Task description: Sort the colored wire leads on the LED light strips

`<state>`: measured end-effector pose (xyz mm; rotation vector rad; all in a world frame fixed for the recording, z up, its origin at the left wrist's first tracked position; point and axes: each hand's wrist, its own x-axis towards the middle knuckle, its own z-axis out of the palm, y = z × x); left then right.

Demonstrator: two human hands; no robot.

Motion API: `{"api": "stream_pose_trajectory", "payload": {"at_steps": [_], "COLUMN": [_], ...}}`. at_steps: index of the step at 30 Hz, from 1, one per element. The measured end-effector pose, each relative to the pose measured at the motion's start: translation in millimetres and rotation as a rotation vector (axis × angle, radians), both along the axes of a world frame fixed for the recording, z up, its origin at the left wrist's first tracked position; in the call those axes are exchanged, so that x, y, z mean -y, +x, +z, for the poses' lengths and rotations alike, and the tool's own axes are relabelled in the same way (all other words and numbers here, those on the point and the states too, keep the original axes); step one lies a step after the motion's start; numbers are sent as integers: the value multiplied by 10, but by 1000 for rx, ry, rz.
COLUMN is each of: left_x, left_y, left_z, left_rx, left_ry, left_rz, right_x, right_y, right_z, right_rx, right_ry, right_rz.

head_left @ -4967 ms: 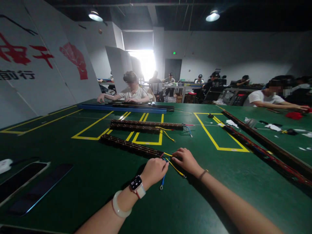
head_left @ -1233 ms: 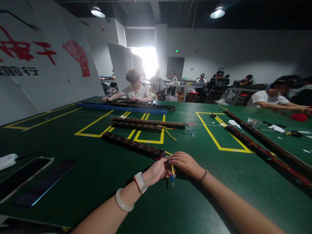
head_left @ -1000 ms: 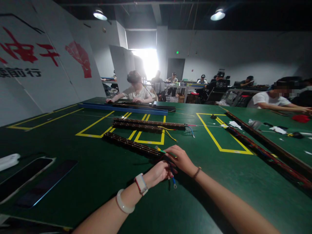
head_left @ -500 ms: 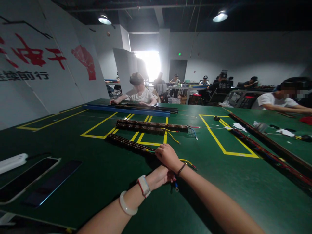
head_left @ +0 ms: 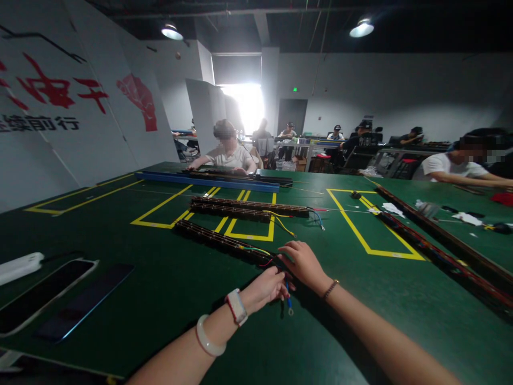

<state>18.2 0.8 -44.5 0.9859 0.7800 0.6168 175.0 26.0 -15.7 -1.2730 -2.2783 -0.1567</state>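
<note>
A dark, long ribbed strip (head_left: 218, 239) lies slantwise on the green table, with a green-and-yellow wire (head_left: 256, 249) along its near end. Just past that end, my left hand (head_left: 264, 290) is closed on thin wires. A blue wire with a ring terminal (head_left: 290, 306) hangs out below its fingers. My right hand (head_left: 306, 266) is beside it, fingers bent down and closed over the wires at the strip's end; its fingertips are partly hidden. Two similar strips (head_left: 232, 207) with yellow, red and blue wire ends lie farther back.
Yellow tape (head_left: 368, 250) marks boxes on the table (head_left: 168, 310). Two phones (head_left: 86, 302) and a white device (head_left: 22, 268) lie at left. Long wire bundles (head_left: 436, 254) run along the right. A blue rail (head_left: 208, 182) lies before a person (head_left: 230, 155) across the table.
My right hand has moved right and opened its grasp slightly, uncovering the strip's end and the green-and-yellow wire. My left hand has risen a little and stays on the wires.
</note>
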Motion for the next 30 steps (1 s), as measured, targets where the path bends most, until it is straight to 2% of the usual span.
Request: {"api": "stream_pose_trajectory", "payload": {"at_steps": [4,7,13,22,24,27,30], "left_x": [-7,-29,-110,-45,-37,-31,-31], "left_y": [-37,-86,-203,-243,-241,-236,-234], "left_z": [79,168,298,364,369,383,402], "left_rx": [-86,-228,-513,-899,-1018,-1211,-1289], "left_ry": [35,159,456,963,1086,1225,1304], "left_rz": [6,-26,-93,-66,-103,-235,-317], "right_x": [83,85,21,1,-6,-14,-16], "right_y": [333,455,460,477,475,473,474], "right_z": [-153,-216,-245,-285,-292,-306,-314], "right_rx": [109,131,67,31,31,27,29], "right_ry": [4,-20,-28,-36,-49,-68,-75], "right_rz": [-54,-84,-80,-111,-113,-121,-130]}}
